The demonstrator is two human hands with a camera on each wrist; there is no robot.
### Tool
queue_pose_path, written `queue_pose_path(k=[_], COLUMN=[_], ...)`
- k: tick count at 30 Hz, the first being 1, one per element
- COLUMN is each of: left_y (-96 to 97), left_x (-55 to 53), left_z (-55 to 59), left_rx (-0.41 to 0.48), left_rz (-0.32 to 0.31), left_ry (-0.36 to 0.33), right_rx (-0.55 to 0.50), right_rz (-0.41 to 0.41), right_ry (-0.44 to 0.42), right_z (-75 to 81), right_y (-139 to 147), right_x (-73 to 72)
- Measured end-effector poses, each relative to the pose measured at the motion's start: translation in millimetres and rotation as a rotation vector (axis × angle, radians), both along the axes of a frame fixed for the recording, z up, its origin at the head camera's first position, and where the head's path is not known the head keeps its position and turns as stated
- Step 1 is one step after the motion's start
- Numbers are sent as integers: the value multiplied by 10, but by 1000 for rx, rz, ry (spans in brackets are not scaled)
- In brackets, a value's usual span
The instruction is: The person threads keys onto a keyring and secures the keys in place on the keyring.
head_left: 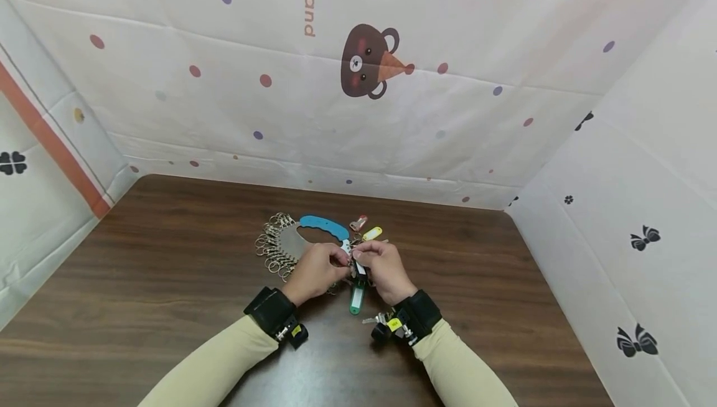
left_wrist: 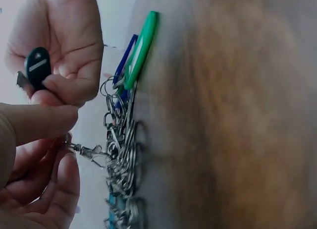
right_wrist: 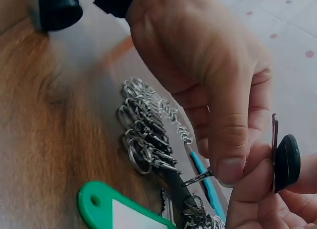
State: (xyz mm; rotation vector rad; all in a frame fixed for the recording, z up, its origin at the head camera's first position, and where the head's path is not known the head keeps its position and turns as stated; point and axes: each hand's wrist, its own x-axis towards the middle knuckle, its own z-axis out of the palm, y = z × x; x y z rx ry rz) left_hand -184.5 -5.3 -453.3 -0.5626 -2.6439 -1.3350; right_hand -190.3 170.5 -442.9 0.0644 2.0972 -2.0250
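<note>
My left hand (head_left: 316,270) pinches the ring end of a small silver swivel clip (left_wrist: 86,150) between thumb and fingers. Right beside it, the curled fingers of my right hand (head_left: 386,270) hold a black key tag (left_wrist: 38,68) with a flat metal key (right_wrist: 274,149). The fingertips of both hands meet, hiding the ring there. Under the hands lies a key holder with a blue handle (head_left: 323,225) and a grey metal plate (head_left: 292,242), edged with many silver clips and rings (head_left: 270,242). A green key tag (head_left: 356,299) lies just below the hands.
Beyond the right hand lie a yellow key tag (head_left: 372,233) and a red-and-clear tag (head_left: 358,223). Loose keys (head_left: 376,319) show near the right wrist strap. The brown wooden table (head_left: 168,257) is bounded by patterned white sheets (head_left: 476,145) behind and at both sides.
</note>
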Motion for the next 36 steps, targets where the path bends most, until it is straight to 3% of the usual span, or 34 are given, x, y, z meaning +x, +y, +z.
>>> queue_pose_path(k=[5, 9, 14, 19, 24, 36], left_y=[2, -47, -136, -230, -277, -269], left_x=[15, -3, -48, -99, -132, -139], left_z=[32, 53, 55, 12, -34, -15], left_rx=[-64, -42, 100, 276, 371, 375], left_rz=[-19, -45, -54, -128, -212, -243], left_ry=[56, 19, -160, -348, -448, -412], right_rx=[-48, 5, 154, 233, 252, 196], right_rz=[-11, 13, 46, 78, 87, 151], right_ry=[-20, 17, 126, 210, 208, 189], right_z=[15, -1, -28, 1, 11, 2], right_y=[19, 32, 30, -24, -53, 7], right_x=[12, 8, 17, 20, 12, -13])
